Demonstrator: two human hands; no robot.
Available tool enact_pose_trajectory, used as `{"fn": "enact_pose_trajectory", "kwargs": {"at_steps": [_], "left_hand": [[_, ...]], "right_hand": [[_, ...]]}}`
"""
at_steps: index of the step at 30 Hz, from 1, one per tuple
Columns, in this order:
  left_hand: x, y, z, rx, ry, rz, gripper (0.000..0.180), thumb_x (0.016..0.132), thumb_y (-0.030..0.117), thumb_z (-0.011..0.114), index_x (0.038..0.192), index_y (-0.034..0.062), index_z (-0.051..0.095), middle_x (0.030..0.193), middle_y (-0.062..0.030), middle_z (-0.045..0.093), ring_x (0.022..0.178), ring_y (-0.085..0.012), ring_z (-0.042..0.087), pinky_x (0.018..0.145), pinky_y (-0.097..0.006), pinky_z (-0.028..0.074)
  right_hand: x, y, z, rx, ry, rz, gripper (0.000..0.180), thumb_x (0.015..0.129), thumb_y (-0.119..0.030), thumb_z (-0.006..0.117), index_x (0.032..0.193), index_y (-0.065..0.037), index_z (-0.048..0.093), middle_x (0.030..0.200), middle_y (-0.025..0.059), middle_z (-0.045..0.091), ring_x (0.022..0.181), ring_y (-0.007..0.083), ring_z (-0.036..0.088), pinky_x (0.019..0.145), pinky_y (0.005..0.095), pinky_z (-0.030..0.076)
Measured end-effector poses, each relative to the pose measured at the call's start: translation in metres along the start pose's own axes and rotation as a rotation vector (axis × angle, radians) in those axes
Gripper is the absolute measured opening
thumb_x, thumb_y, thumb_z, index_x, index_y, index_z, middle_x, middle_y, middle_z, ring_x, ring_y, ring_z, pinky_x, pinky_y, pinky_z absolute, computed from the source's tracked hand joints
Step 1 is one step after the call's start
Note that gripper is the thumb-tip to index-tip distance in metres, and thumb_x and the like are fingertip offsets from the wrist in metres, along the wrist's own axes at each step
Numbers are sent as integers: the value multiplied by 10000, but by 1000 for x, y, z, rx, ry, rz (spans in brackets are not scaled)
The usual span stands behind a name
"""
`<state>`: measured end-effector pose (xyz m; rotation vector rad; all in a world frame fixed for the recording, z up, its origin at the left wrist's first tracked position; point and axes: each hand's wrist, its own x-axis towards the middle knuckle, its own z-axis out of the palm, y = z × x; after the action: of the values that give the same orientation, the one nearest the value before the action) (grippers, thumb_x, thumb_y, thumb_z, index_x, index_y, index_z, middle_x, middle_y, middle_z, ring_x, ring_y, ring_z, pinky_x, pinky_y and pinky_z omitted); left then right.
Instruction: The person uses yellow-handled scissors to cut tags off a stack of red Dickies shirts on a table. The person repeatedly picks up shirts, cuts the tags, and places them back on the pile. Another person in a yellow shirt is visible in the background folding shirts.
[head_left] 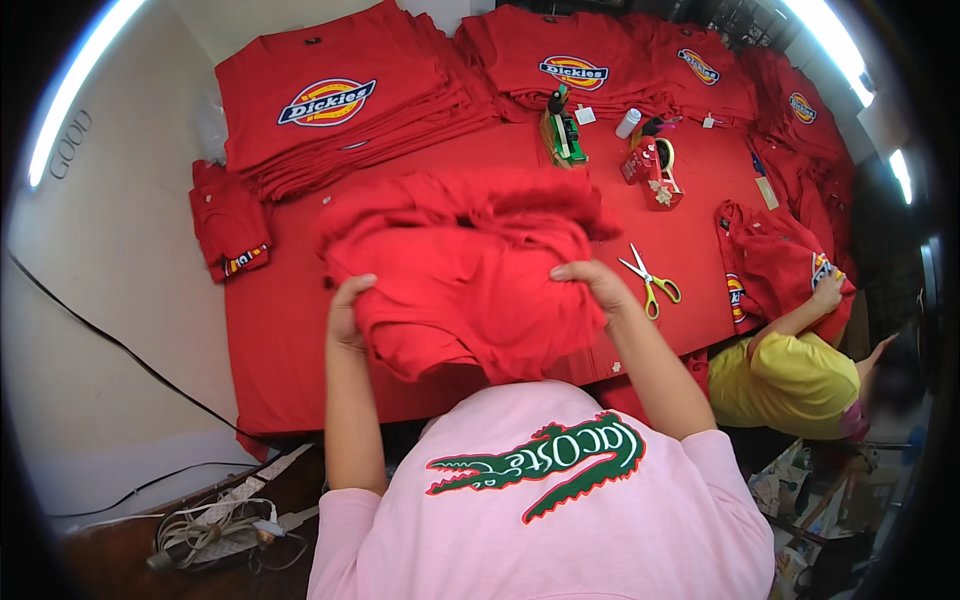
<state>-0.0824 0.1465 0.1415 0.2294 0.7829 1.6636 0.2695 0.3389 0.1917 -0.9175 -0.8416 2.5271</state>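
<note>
A bunched red T-shirt [470,290] is stretched between my two hands above the red-covered table [275,350]. My left hand [348,312] grips its left edge, with the thumb lying on top of the fabric. On the opposite edge my right hand [598,287] pinches the cloth, thumb uppermost; the other fingers are partly hidden by the shirt. More rumpled red fabric [470,195] lies just beyond it, and I cannot tell whether it is the same garment. Scissors with yellow-green handles [650,285] rest to the right of my right hand, blades apart.
Stacks of red printed shirts [340,75] line the table's far side. A folded shirt [230,220] sits at the left edge. Mid-table stand a green device [563,135], a white bottle [628,123] and a red tape dispenser [660,180]. A co-worker in yellow [790,385] handles shirts at right.
</note>
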Motion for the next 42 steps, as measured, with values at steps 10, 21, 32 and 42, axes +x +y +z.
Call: {"fn": "enact_pose_trajectory", "kwargs": {"at_steps": [10, 21, 32, 42], "left_hand": [[-96, 151, 154, 326, 96, 705, 402, 899, 279, 634, 1128, -40, 720, 1182, -185, 741, 1083, -302, 711, 1004, -449, 553], [-212, 115, 176, 327, 352, 1408, 501, 910, 338, 717, 1217, -53, 657, 1187, -198, 699, 1127, -335, 675, 1049, -444, 533], [-285, 162, 225, 682, 472, 1699, 553, 941, 327, 720, 1326, -45, 581, 1302, -195, 643, 1193, -321, 647, 1091, -427, 502], [-56, 122, 277, 666, 75, 1071, 614, 970, 316, 722, 1426, -37, 511, 1407, -193, 591, 1254, -309, 621, 1130, -412, 473]], "right_hand": [[-101, -163, 126, -627, -84, -637, 482, 776, -146, 796, 1198, 61, 687, 1036, 124, 764, 916, 205, 754, 909, 361, 620], [-109, -168, 195, -576, -397, -667, 323, 908, -139, 738, 1186, 23, 714, 1081, 137, 766, 968, 200, 737, 895, 333, 599], [-69, -103, 350, -1059, -957, -637, 176, 785, -178, 802, 901, -46, 816, 970, 69, 787, 840, 155, 716, 785, 314, 579], [-27, -88, 402, -1866, -743, -1090, 492, 706, -272, 805, 1125, -17, 759, 1053, 158, 770, 963, 312, 737, 790, 437, 588]]}}
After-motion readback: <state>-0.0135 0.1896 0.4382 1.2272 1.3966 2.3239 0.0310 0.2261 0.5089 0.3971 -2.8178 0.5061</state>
